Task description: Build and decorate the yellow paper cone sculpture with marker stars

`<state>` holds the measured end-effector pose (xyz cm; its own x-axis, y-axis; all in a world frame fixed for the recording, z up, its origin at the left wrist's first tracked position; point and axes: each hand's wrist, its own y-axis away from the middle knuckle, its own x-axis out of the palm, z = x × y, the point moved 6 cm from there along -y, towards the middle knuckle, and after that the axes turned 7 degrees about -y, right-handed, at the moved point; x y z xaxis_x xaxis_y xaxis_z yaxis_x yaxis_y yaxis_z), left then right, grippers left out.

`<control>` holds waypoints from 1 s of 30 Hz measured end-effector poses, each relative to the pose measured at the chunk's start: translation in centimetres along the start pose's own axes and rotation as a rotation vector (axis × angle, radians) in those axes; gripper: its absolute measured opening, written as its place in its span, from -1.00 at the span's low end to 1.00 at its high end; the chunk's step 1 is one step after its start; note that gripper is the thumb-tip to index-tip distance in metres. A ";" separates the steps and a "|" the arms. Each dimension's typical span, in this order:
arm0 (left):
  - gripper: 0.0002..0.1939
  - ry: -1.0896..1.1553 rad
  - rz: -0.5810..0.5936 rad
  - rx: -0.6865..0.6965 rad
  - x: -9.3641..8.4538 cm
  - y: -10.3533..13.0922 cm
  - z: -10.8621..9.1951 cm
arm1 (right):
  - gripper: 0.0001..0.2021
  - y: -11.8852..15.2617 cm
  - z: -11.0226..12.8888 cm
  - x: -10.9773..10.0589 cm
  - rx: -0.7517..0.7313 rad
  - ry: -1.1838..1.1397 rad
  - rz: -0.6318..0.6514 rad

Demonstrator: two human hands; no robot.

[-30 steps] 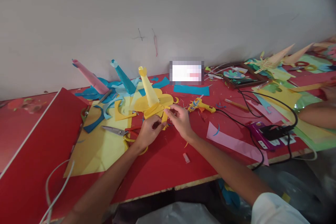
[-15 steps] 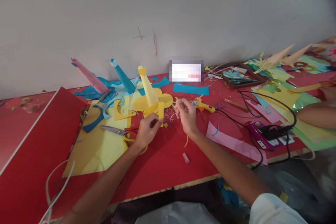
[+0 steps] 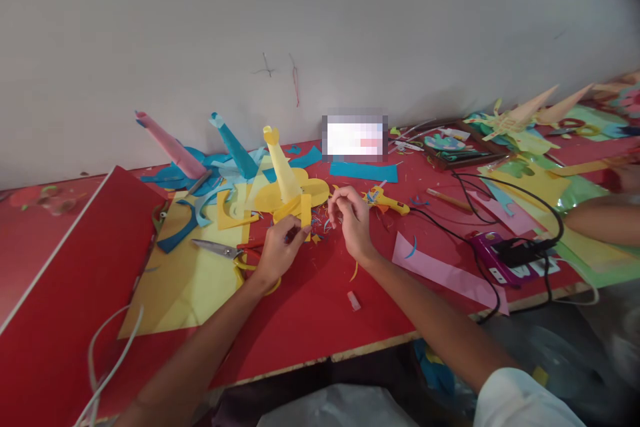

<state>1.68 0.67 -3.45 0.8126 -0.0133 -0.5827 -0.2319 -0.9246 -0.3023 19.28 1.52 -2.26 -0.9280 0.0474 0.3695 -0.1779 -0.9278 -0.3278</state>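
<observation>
My left hand (image 3: 281, 248) pinches a short yellow paper strip (image 3: 306, 212), which stands upright from the fingertips. Just right of it, my right hand (image 3: 350, 219) hovers over the table with loosely curled, parted fingers and nothing visible in them. Behind the strip rises a pale yellow paper cone (image 3: 281, 170) on a yellow petal-shaped paper base (image 3: 316, 191). Scissors with red and yellow handles (image 3: 220, 248) lie beside my left hand, partly covered by it. A yellow glue gun (image 3: 389, 201) rests to the right of my right hand.
Blue (image 3: 235, 147) and pink (image 3: 173, 147) paper cones stand at the back left. A black cable runs to a purple power box (image 3: 505, 259) at the right. A pink paper strip (image 3: 445, 273) lies near the front edge. Another person's arm (image 3: 600, 221) reaches in from the right.
My right hand's fingers have gone from a pinch to a looser, parted curl, and the hand has shifted slightly left. My left hand keeps the yellow strip in nearly the same place.
</observation>
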 end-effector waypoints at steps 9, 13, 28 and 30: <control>-0.61 0.009 0.001 -0.005 0.0 0.1 0.3 | -0.68 -0.1 -0.4 0.3 0.043 -0.095 -0.002; -0.61 0.014 0.004 -0.017 0.1 0.1 0.5 | -0.54 0.1 -0.4 0.3 0.010 -0.024 0.003; -0.57 0.036 0.057 0.022 0.5 0.1 0.0 | -0.61 0.2 -1.9 1.0 0.083 0.207 0.135; -0.58 0.014 0.080 0.049 0.6 0.0 -0.3 | -0.62 0.4 -1.8 1.1 0.079 0.220 0.142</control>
<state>2.30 0.53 -3.57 0.7975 -0.0921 -0.5962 -0.3222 -0.9005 -0.2920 17.64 1.87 -3.52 -0.9922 -0.0136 0.1237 -0.0231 -0.9566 -0.2905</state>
